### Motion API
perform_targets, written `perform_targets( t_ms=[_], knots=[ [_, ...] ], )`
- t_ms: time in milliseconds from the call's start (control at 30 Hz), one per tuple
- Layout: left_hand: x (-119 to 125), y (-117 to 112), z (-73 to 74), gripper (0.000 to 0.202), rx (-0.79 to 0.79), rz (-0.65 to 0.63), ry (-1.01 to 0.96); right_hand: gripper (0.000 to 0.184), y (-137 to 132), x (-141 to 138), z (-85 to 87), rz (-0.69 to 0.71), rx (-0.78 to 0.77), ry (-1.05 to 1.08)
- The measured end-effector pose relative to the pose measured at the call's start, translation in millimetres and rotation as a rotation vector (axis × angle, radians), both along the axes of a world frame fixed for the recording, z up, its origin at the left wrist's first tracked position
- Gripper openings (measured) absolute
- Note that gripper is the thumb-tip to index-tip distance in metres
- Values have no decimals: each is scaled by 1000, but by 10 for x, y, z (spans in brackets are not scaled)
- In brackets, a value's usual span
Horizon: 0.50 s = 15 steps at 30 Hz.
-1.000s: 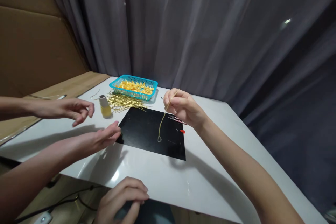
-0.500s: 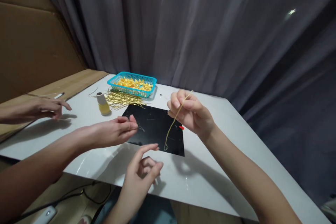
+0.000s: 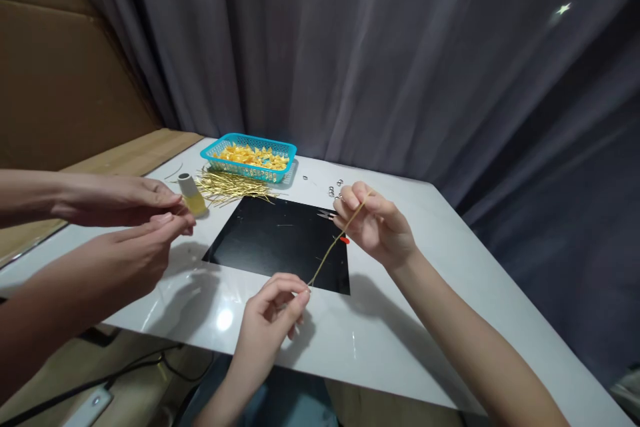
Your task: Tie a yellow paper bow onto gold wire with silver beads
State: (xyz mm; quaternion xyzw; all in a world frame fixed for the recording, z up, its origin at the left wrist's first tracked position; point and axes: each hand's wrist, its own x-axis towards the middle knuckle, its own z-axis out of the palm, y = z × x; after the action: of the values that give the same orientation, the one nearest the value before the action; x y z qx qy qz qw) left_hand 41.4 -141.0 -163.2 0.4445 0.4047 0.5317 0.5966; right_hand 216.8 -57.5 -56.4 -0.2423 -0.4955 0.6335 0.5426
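My right hand (image 3: 376, 225) is closed over the white table (image 3: 425, 347), pinching the top of a thin gold cord (image 3: 333, 248). The cord slants down-left across the corner of a black mat (image 3: 273, 237). My left hand (image 3: 274, 310), at the table's near edge, pinches the cord's lower end between thumb and forefinger. The cord hangs fairly taut between my two hands.
Another person's two hands (image 3: 145, 213) meet at the left, beside a small spool of yellow thread (image 3: 190, 193). Behind lie a pile of gold strips (image 3: 227, 187) and a blue basket (image 3: 294, 152) of yellow pieces. Small snips (image 3: 327, 215) and silver beads (image 3: 335, 187) sit by my right hand. Grey curtain behind.
My left hand came up from under the table edge and took hold of the cord's lower end. The cord went from dangling to stretched. The other person's hands came together near the spool.
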Motion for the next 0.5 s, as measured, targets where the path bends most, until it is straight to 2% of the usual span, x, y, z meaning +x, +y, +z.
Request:
perform_targets(
  t_ms=[67, 300, 500],
  knots=[
    [-18, -29, 27, 25, -42, 2, -57, 30, -15, 66, -61, -48, -19, -4],
    [-128, -94, 95, 29, -158, -129, -192, 34, -83, 284, -305, -203, -121, 42],
    [-152, -118, 208, 31, -206, -53, -178, 33, -279, 543, -588, -302, -223, 67]
  ],
)
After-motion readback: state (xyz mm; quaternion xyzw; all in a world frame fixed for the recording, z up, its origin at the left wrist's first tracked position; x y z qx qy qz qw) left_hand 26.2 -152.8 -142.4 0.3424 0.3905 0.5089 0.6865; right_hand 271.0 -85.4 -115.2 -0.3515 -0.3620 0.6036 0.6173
